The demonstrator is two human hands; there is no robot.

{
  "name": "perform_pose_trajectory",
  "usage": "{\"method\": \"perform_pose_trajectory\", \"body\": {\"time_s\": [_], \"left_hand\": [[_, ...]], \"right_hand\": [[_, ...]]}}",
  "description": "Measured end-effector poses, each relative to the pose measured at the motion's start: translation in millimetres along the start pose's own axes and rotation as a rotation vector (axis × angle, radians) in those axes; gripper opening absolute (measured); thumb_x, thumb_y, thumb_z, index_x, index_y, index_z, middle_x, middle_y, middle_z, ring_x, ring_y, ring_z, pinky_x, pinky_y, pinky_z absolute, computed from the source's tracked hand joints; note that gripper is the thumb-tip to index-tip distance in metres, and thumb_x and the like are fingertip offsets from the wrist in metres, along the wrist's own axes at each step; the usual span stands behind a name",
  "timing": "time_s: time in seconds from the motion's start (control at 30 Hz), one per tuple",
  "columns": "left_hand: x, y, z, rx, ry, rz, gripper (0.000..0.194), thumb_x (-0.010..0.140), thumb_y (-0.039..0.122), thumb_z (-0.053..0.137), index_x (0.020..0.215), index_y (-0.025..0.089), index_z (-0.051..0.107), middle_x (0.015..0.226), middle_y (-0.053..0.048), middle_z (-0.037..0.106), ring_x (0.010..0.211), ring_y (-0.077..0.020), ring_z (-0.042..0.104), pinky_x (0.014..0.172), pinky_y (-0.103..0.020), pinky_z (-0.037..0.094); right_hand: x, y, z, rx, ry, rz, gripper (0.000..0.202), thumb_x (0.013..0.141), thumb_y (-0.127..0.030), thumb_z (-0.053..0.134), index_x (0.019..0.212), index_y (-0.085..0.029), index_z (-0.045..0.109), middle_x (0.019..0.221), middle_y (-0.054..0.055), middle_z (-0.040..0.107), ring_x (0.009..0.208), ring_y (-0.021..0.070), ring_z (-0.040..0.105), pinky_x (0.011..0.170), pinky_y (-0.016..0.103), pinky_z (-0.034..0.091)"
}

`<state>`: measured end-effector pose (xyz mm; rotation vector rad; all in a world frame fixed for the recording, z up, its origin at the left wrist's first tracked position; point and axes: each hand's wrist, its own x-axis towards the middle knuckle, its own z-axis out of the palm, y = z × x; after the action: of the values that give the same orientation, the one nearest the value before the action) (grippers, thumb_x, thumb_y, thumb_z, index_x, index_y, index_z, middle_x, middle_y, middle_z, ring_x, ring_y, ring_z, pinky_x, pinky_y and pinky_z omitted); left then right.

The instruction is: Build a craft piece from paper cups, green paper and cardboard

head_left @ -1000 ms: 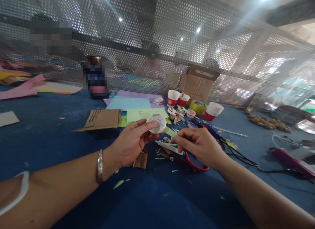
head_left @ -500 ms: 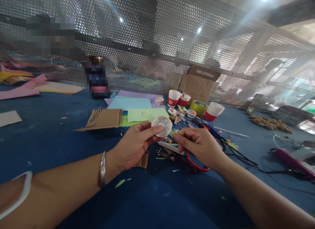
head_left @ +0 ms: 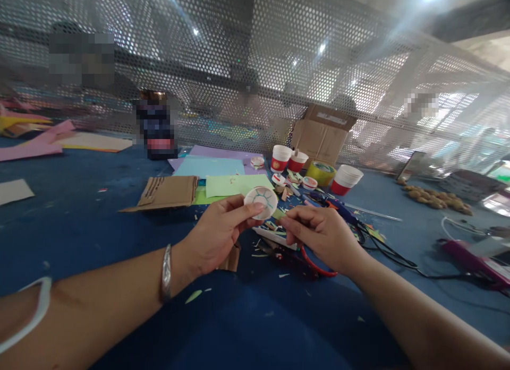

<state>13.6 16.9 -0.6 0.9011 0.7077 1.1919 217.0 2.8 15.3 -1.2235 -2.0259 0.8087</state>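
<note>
My left hand (head_left: 217,229) pinches a small round white disc (head_left: 261,203), its face marked with blue-green lines spreading from the middle. The thumb lies over the disc's lower part. Just to the right, my right hand (head_left: 319,232) is closed in a pinch, with a small green paper piece (head_left: 278,215) at its fingertips. The two hands are a little apart. Below the right hand show red-handled scissors (head_left: 319,265), partly hidden by it. A blue glue gun (head_left: 342,211) lies just behind that hand.
Stacked paper cups (head_left: 348,179), yellow tape (head_left: 320,173) and paper scraps stand or lie behind the hands. Cardboard (head_left: 169,191) and green paper (head_left: 237,185) lie left. A black cord (head_left: 392,258) runs right toward a purple power strip (head_left: 474,264). A perforated screen (head_left: 223,57) closes the back.
Almost nothing differs. The disc has tilted very slightly in my left hand; both hands keep their places and their pinches.
</note>
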Motion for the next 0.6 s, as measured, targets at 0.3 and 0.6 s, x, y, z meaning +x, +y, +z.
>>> {"method": "perform_pose_trajectory", "body": {"time_s": [0.3, 0.6], "left_hand": [[-4.8, -11.5, 2.3, 0.221, 0.002, -0.017, 0.023, 0.073, 0.03, 0.083, 0.087, 0.014, 0.074, 0.086, -0.005, 0.075, 0.083, -0.0174, 0.067, 0.077, -0.029, 0.052], [-11.5, -10.3, 5.0, 0.279, -0.136, -0.017, 0.035, 0.08, 0.039, 0.078, 0.108, 0.019, 0.073, 0.092, -0.003, 0.07, 0.085, -0.0154, 0.065, 0.082, -0.029, 0.054]], "right_hand": [[-2.4, -3.7, 7.0, -0.43, 0.322, -0.302, 0.055, 0.081, -0.047, 0.077, 0.128, -0.022, 0.06, 0.122, 0.01, 0.068, 0.109, 0.0278, 0.064, 0.093, 0.045, 0.053], [6.3, -5.5, 3.3, -0.504, 0.332, -0.377, 0.044, 0.08, -0.03, 0.072, 0.122, -0.021, 0.062, 0.117, 0.01, 0.07, 0.107, 0.029, 0.065, 0.092, 0.045, 0.053]]}}
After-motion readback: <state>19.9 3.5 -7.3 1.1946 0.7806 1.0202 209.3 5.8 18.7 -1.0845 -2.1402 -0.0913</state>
